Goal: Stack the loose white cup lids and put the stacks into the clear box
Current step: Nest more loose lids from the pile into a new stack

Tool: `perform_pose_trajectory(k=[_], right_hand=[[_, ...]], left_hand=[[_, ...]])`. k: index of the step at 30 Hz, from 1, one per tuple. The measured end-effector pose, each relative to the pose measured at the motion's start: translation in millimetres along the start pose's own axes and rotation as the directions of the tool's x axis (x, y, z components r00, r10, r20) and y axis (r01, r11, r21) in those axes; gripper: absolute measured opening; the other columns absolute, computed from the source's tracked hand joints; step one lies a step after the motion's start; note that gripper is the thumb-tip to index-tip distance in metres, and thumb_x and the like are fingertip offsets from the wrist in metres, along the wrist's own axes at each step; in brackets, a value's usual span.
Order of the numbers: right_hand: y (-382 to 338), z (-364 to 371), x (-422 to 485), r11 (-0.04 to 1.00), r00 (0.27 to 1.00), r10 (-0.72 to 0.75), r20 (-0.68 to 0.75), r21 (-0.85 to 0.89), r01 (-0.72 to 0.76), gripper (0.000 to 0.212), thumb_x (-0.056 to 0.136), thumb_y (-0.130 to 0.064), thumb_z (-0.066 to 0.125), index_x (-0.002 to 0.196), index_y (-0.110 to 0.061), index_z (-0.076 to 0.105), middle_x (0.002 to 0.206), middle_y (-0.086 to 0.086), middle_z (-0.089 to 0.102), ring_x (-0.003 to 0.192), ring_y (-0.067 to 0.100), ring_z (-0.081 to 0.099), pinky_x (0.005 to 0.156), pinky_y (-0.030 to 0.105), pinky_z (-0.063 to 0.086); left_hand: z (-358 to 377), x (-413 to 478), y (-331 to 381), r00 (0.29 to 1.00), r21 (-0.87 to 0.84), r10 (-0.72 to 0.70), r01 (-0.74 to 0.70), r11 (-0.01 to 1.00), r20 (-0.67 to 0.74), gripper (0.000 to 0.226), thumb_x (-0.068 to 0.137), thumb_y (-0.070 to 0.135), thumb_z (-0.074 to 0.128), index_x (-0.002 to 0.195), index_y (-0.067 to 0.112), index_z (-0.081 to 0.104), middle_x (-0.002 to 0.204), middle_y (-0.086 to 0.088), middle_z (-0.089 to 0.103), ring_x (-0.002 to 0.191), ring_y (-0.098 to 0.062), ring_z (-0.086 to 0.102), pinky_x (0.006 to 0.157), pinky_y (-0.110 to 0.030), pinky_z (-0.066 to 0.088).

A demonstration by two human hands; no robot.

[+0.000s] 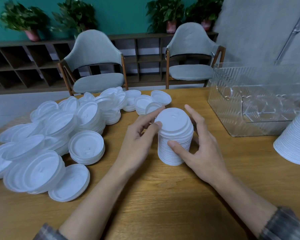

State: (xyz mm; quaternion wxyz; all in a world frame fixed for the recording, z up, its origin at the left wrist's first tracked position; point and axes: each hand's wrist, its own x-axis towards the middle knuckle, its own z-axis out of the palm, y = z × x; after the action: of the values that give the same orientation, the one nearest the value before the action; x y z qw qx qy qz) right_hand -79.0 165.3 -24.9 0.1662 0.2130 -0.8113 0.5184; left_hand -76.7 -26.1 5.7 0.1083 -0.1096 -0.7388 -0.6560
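A tall stack of white cup lids (176,135) stands upright on the wooden table (163,196) in the middle of the view. My left hand (140,137) holds its upper left side, with the thumb and fingertips at the top lid's rim. My right hand (199,148) wraps its right side, thumb pressed on the front of the stack. A big heap of loose white lids (50,135) covers the table's left part. The clear box (260,99) sits at the back right, open on top.
A second tall stack of lids (295,141) stands at the right edge, in front of the box. Several short stacks (142,103) lie behind my hands. Two grey chairs (95,64) stand beyond the table's far edge.
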Motion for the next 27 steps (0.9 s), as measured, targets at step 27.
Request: perform_pose_trajectory(k=[27], right_hand=[[-2,0,-1,1.0,1.0,-0.018,0.011,0.014,0.018,0.071,0.083,-0.056,0.077,0.14,-0.044,0.039,0.135,-0.027,0.055,0.126,0.003,0.058,0.1,0.036,0.056]], left_hand=[[12,-1,-9,0.999,0.136,0.05,-0.052,0.989,0.018,0.049,0.088,0.045,0.077,0.135,0.038,0.066,0.13,0.02,0.064,0.125,-0.002,0.059,0.097,-0.027,0.05]])
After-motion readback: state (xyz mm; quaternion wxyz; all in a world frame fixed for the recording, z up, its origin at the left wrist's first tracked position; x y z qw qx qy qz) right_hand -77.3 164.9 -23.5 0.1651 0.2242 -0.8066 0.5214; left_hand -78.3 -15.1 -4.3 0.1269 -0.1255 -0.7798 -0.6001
